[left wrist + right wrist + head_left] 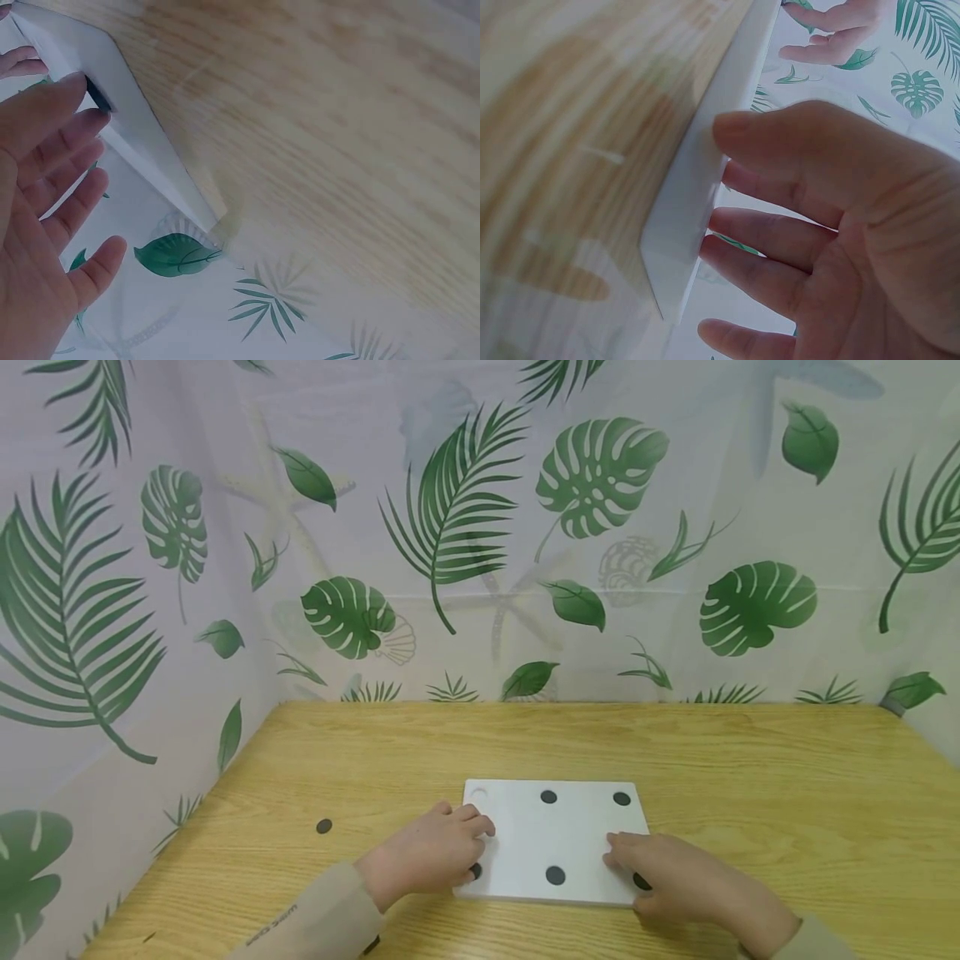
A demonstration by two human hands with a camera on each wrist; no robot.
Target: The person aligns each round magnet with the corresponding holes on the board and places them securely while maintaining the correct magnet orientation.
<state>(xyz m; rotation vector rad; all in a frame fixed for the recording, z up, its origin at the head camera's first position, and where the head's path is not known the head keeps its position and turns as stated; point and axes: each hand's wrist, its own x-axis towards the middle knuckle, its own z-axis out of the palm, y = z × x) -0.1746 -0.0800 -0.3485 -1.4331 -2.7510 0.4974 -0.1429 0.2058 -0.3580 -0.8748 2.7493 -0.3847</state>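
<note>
A white rectangular board (517, 835) with round black discs lies flat on the wooden table. My left hand (438, 852) is over its left side; in the left wrist view the thumb and index fingertip meet at a black disc (97, 95), the other fingers spread loosely. That lower-left disc (477, 872) is partly covered by the hand in the head view. An open round recess (478, 795) marks the board's upper-left corner. My right hand (686, 877) grips the right end, thumb against the front side and fingers on top, partly covering a disc (642, 882).
A loose black disc (324, 826) lies on the table (315, 760) left of the board. Another dark piece (372, 945) shows beside the left sleeve. Leaf-patterned cloth (495, 527) hangs behind the table and along its left side.
</note>
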